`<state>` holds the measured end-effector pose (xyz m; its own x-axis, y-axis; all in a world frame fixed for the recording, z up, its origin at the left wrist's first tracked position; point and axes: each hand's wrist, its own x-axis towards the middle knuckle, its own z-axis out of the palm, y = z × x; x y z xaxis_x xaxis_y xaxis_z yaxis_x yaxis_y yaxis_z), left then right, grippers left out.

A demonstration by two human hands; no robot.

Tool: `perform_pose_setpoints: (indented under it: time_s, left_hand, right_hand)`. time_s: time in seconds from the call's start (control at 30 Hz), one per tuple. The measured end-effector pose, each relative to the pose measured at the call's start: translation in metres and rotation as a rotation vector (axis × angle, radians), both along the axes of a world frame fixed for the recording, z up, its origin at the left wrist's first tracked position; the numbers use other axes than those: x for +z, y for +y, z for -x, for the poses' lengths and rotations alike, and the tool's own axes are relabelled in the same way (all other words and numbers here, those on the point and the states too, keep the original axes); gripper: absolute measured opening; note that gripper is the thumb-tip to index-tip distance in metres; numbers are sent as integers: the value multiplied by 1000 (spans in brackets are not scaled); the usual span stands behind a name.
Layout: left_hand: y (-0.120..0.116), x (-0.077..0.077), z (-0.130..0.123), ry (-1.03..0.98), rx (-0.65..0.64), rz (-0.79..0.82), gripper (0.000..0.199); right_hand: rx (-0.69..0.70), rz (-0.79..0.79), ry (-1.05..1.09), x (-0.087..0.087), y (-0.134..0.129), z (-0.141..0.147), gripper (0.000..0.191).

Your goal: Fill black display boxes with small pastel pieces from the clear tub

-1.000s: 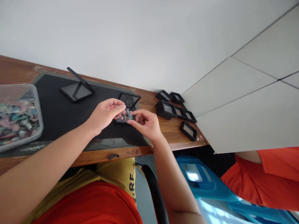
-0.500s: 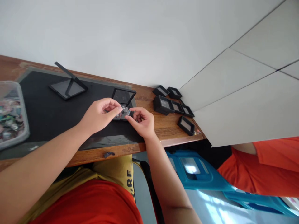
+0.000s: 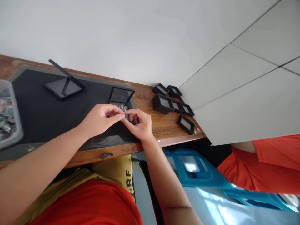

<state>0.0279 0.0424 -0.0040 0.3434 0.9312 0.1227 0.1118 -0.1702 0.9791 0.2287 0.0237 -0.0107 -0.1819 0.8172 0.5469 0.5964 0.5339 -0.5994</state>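
My left hand [image 3: 102, 121] and my right hand [image 3: 140, 125] meet fingertip to fingertip over the front of an open black display case [image 3: 128, 98]. Both are closed in a pinch; whatever lies between the fingertips is too small and covered to name. Behind the fingers, the case's clear-windowed lid stands tilted up. A few small, shiny greyish pieces [image 3: 124, 108] show in its base, which my hands mostly hide. To the left on the black mat [image 3: 56, 118], a second black case [image 3: 63, 89] lies open with its lid raised.
At far left, a clear plastic tub [image 3: 20, 132] holds many small colourful pieces. Several closed black cases [image 3: 164, 103] sit on the wooden table [image 3: 152, 128] at right, some stacked. A white panel [image 3: 234, 103] borders the right end. Beyond it are a person's orange sleeve [image 3: 276, 165] and a blue stool [image 3: 199, 172].
Both hands have come together and slightly lower, their fingertips now meeting at the case front; before, they were apart over its base. The view has shifted slightly.
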Motion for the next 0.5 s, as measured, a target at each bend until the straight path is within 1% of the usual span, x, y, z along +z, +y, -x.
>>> perform_pose_setpoints:
  time_s: [0.2,0.37,0.5]
  left_hand:
    - [-1,1,-1,-76,45,59,29]
    - [-2,3,0,-98,88,53,40]
    - [-2,6,0,-112,85,72,46]
  right_hand:
    - [30,-14,18,-1,-1,1,17]
    - [39,9,0,1,-3,0,22]
    - [23,23,43,1,-4,-1,27]
